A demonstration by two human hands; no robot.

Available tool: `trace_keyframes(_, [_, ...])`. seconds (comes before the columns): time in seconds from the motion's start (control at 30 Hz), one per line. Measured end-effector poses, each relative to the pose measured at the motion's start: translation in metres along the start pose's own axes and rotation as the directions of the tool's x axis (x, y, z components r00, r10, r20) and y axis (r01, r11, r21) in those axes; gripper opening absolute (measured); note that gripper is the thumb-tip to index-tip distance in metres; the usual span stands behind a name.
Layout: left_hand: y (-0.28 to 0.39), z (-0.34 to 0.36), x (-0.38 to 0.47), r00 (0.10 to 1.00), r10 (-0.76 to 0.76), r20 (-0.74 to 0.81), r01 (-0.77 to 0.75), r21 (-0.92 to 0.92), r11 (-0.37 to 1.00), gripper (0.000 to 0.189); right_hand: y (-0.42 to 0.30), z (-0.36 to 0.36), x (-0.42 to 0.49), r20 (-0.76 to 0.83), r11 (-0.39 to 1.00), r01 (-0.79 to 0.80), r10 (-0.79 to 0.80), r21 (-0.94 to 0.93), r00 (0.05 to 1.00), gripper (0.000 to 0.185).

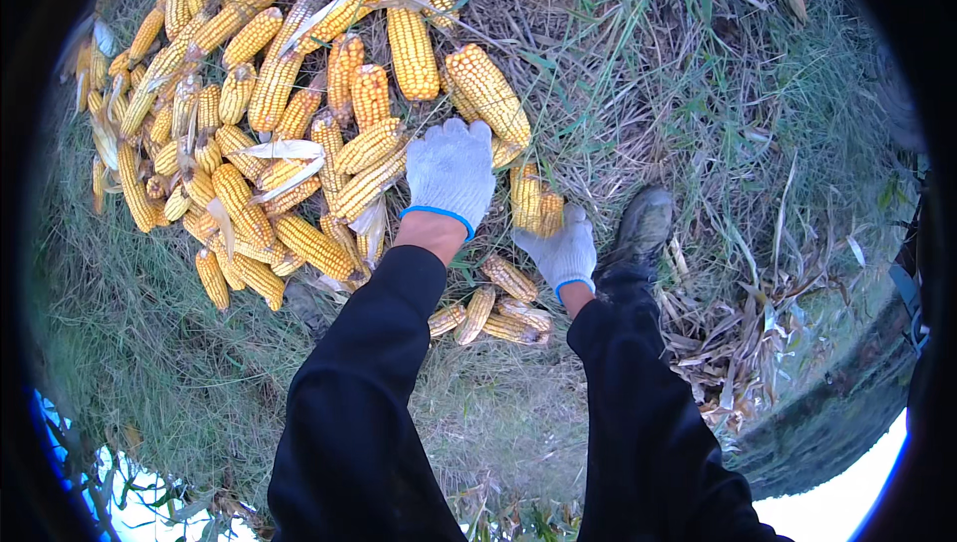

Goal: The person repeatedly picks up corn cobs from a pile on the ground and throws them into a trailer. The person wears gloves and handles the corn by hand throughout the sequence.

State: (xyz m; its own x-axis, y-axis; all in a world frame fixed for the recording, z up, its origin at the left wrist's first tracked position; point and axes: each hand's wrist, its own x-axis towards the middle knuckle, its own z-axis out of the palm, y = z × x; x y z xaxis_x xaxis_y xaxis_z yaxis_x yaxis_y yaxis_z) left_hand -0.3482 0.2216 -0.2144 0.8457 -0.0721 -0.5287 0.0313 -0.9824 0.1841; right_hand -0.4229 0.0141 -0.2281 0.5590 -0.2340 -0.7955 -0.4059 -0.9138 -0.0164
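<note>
My left hand, in a white knit glove with a blue cuff, is back up at the right edge of a heap of yellow corn ears. Its fingertips are curled out of sight, close against a large ear of corn, so whether it grips anything is hidden. My right hand, gloved the same way, holds two ears of corn side by side, with the thumb on their near left side. Below and between the hands, several smaller, paler ears lie on the grass.
A dark, dirty boot stands right beside my right hand; another boot is partly hidden by the left sleeve. Dry corn husks and leaves lie at the lower right. Grass and straw cover the ground.
</note>
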Motion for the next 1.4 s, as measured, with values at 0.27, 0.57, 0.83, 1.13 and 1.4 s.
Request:
trace_keyframes(0.27, [0.001, -0.008, -0.020, 0.982, -0.073, 0.172, 0.102, -0.169, 0.980, 0.047, -0.017, 0.021, 0.012, -0.030, 1.000, 0.000, 0.001, 0.026, 1.000, 0.112])
trace_keyframes(0.57, [-0.017, -0.053, -0.191, 0.759, 0.281, 0.588, 0.525, -0.807, 0.271, 0.065, 0.014, 0.016, 0.017, 0.183, 0.987, 0.157, -0.158, 0.020, 0.970, 0.119])
trace_keyframes(0.83, [0.022, -0.062, -0.333, 0.665, 0.300, 0.684, 0.728, -0.504, -0.464, 0.070, 0.010, 0.024, 0.026, 0.284, 0.964, 0.169, -0.107, -0.203, 0.953, 0.102])
trace_keyframes(1.13, [0.021, -0.057, -0.318, 0.707, -0.060, 0.705, 0.600, -0.642, -0.478, 0.059, 0.046, -0.037, -0.132, 0.516, 0.970, 0.037, -0.159, 0.239, 0.841, 0.121])
trace_keyframes(1.4, [0.011, -0.052, -0.338, 0.896, -0.001, 0.444, 0.215, -0.437, -0.874, 0.087, -0.073, -0.111, -0.284, 0.348, 0.845, 0.534, -0.514, 0.046, 0.784, 0.118])
